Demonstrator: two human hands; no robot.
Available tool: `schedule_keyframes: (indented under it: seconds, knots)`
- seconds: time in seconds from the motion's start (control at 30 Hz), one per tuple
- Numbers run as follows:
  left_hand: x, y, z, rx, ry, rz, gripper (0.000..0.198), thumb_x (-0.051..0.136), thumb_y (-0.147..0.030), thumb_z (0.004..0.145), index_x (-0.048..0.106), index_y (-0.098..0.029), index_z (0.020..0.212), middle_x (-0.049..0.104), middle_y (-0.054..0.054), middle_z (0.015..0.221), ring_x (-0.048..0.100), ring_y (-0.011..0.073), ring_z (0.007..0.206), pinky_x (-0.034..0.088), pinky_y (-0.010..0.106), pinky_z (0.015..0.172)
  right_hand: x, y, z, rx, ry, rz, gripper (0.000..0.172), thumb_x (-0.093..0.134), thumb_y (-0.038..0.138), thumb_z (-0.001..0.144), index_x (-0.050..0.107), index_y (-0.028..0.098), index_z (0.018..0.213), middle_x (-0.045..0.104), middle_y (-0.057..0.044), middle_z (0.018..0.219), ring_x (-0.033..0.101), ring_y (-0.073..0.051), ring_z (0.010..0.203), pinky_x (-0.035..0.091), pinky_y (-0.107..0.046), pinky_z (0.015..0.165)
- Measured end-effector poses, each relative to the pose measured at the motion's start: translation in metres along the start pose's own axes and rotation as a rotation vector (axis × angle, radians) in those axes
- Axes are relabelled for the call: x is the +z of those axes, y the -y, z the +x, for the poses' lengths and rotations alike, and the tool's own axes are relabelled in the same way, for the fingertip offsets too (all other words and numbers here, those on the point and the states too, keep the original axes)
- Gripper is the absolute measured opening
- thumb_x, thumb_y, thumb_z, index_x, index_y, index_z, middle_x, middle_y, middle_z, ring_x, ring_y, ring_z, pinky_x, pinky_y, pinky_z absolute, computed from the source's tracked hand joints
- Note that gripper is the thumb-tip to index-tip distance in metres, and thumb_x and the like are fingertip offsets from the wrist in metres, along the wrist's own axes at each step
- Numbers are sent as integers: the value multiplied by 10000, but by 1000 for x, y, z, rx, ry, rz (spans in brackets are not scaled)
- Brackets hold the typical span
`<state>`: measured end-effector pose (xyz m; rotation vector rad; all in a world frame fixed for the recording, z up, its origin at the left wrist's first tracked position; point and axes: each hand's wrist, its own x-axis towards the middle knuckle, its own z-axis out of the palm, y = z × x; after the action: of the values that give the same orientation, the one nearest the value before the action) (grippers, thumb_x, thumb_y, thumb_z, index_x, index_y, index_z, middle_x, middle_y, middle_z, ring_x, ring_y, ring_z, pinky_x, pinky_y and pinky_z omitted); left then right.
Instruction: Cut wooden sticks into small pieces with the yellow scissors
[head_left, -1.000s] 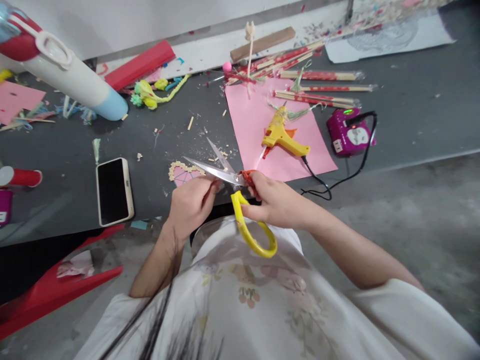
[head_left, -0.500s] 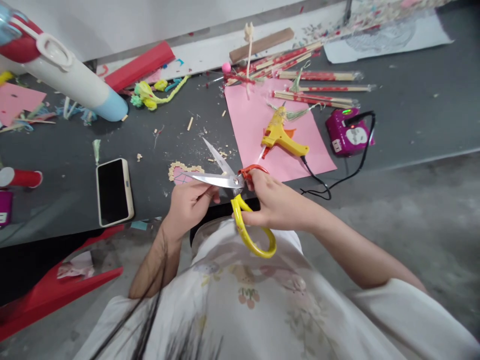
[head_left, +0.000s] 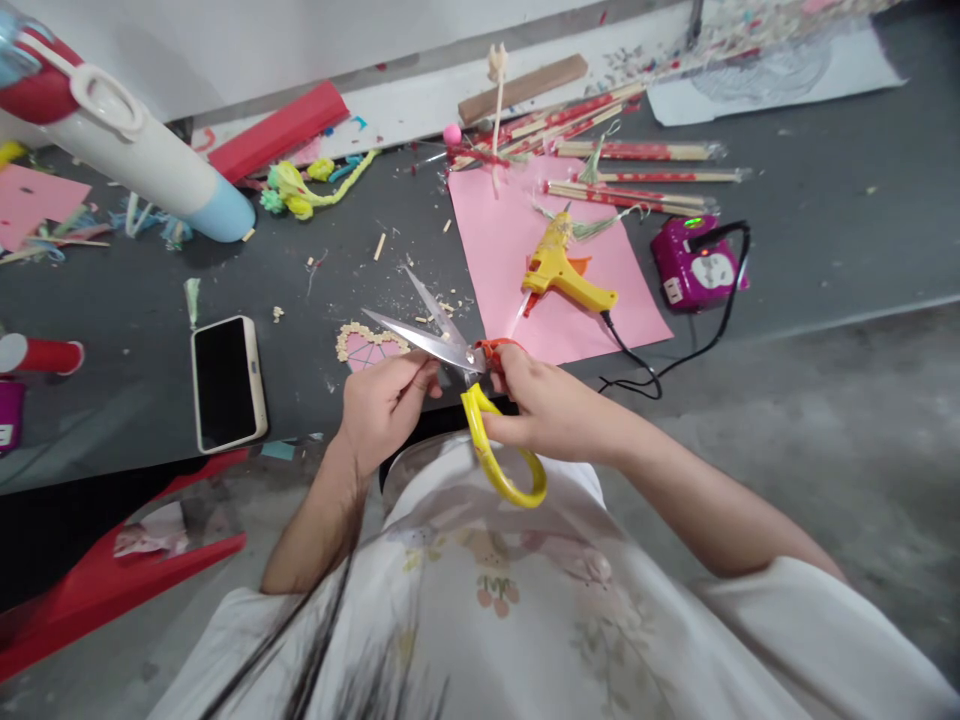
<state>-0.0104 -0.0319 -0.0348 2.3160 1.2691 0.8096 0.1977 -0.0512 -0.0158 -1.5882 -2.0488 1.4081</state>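
My right hand is closed on a pair of scissors with one red and one yellow handle loop; the blades stand apart and point to the left. My left hand is pinched just below the lower blade. Whatever lies between its fingertips is hidden or too small to make out. Right beyond the left hand, a pink heart-shaped piece edged with small pale wooden bits lies on the table, partly covered by the hand. Small cut wooden bits are scattered by the blade tips.
A yellow glue gun rests on pink paper, its cable near a purple power block. Packs of wooden sticks lie behind. On the left are a phone, a large bottle and a red roll.
The lower blade has swung up and away from my left hand, so more of the heart shows. The yellow handle has shifted slightly up and left.
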Motion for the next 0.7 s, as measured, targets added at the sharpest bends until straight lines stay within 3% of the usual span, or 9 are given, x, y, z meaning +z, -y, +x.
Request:
schedule_keyframes:
  seconds: [0.27,0.5,0.7]
  knots:
    - [-2,5,-3,9,2,112,321,463,-281,959,674,-180,739,664,-7,617,590,98,575,425,208,585,-1,-4,-1,-29,-30,-64,433,582,527,771,413,189,982,579,-104,973,592,-267,891,442,-364,704]
    - [0,10,-6,259,-111,347,223,472,-170,924,693,-168,952,691,37,724,617,137,661,414,237,610,-5,0,-2,-20,8,-67,542,604,606,762,423,173,1033,593,-124,1017,604,-281,908,443,-368,719]
    - [-1,10,-6,289,-112,417,240,477,-138,912,672,-151,1050,679,31,698,602,141,631,404,248,599,-5,-1,-2,-6,33,-72,392,536,545,809,403,196,928,602,-91,930,588,-230,792,410,-330,652]
